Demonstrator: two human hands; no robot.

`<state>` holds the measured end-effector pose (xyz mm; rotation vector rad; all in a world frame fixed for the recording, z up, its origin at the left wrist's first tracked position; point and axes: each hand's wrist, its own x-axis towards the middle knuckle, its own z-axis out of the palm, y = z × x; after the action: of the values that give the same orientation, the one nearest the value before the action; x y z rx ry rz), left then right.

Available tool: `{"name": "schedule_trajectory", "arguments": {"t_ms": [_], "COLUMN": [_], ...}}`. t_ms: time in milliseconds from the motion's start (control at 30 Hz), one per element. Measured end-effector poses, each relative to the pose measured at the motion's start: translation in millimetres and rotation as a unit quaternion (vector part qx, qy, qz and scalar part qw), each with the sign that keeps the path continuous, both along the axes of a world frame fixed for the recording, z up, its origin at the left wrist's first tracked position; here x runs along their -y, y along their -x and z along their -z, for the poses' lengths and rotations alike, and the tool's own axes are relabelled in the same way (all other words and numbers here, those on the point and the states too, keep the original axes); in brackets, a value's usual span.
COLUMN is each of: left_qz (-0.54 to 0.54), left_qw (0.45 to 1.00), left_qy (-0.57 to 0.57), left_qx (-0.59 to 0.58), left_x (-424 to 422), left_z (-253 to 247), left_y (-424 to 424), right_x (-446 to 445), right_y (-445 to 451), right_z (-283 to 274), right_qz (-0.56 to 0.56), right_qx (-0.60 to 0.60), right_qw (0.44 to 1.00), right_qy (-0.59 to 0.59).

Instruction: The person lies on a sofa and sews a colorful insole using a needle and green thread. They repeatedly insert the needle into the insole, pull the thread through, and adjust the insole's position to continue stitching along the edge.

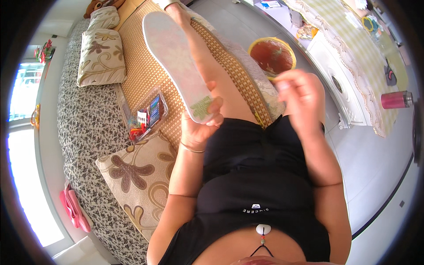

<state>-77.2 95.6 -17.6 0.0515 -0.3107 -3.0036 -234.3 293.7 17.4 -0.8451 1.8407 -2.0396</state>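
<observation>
My left hand [202, 127] grips the heel end of a pale shoe insole [175, 63], thumb on its face and fingers behind. The insole is held up at a tilt above my bare leg. Green stitching [201, 107] in a leaf-like shape covers part of its heel; faint pale flower patterns show further up. To the right, my right hand [299, 96] is raised and blurred by motion, fingertips pinched together. A small yellow thing [272, 79] shows at those fingertips, too blurred to tell whether it is thread. No needle can be made out.
I sit on a woven mat [142, 49] over a couch. On it lie a clear plastic bag [149, 114] of coloured thread and a flowered cushion [132, 179]. A yellow-rimmed bin [273, 54] stands on the floor. Right of it, a cloth-covered table [361, 66] holds a pink flask [396, 100].
</observation>
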Motion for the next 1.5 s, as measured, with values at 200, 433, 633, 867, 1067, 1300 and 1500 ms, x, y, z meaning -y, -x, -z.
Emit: {"name": "schedule_trajectory", "arguments": {"t_ms": [200,433,633,867,1067,1300,1500], "left_qz": [0.007,-0.011,-0.015,-0.028,-0.047,-0.114,-0.153], "left_qw": [0.999,0.999,0.998,0.996,0.995,0.946,0.900], "left_qy": [-0.025,-0.042,-0.045,-0.040,-0.005,0.249,0.353], "left_qx": [0.019,0.029,0.033,0.068,0.090,0.177,0.206], "left_x": [-18.5,-25.1,-26.4,-27.7,-29.4,-25.6,-38.6], "left_z": [1.9,-5.2,-6.2,-8.2,-9.2,-12.9,-24.8], "left_y": [1.8,2.0,2.5,4.4,5.0,0.6,-0.3], "right_x": [48.8,56.0,55.7,54.6,53.2,48.1,46.6], "right_y": [-45.1,-51.1,-50.8,-48.8,-48.5,-28.5,-27.6], "right_z": [-3.7,-0.2,-1.5,-2.3,-2.8,28.2,47.3], "right_qz": [-0.036,-0.033,-0.039,-0.035,-0.037,-0.166,-0.262], "right_qx": [-0.200,-0.238,-0.251,-0.274,-0.261,0.047,0.363], "right_qw": [0.979,0.970,0.967,0.961,0.965,0.985,0.889], "right_qy": [0.009,0.030,0.021,0.008,0.009,-0.002,0.094]}}
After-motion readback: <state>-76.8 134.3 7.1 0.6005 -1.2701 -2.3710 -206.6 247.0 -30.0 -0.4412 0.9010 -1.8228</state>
